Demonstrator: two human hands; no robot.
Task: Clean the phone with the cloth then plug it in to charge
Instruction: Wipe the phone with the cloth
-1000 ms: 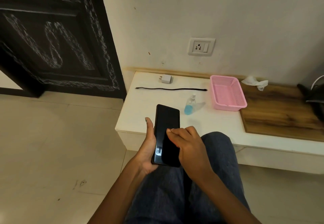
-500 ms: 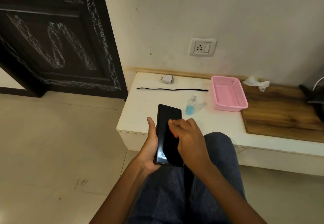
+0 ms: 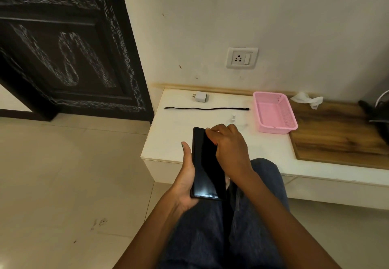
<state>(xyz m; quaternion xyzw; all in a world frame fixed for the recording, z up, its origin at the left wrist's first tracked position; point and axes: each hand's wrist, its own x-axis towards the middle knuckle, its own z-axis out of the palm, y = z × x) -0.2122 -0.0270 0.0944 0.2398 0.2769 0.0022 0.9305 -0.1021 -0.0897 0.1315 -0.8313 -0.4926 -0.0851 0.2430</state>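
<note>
My left hand (image 3: 186, 176) holds a black phone (image 3: 207, 167) from below, screen up and dark, over my lap in front of the white ledge (image 3: 168, 140). My right hand (image 3: 229, 148) lies on the phone's upper right part with its fingers curled against the screen; no cloth shows in it. A crumpled white cloth (image 3: 307, 100) lies at the back on the wooden board (image 3: 336, 140). On the ledge sit a white charger plug (image 3: 201, 96) and a straight black cable (image 3: 207, 108). The wall socket (image 3: 242, 58) is above them.
A pink basket (image 3: 291, 121) stands on the ledge right of the cable. A small spray bottle (image 3: 233, 118) is mostly hidden behind my right hand. A dark carved door (image 3: 63, 47) fills the left. A black object (image 3: 379, 119) sits at the far right edge.
My right hand has slid from the phone's lower middle up to its top end. The left hand keeps the phone in about the same place.
</note>
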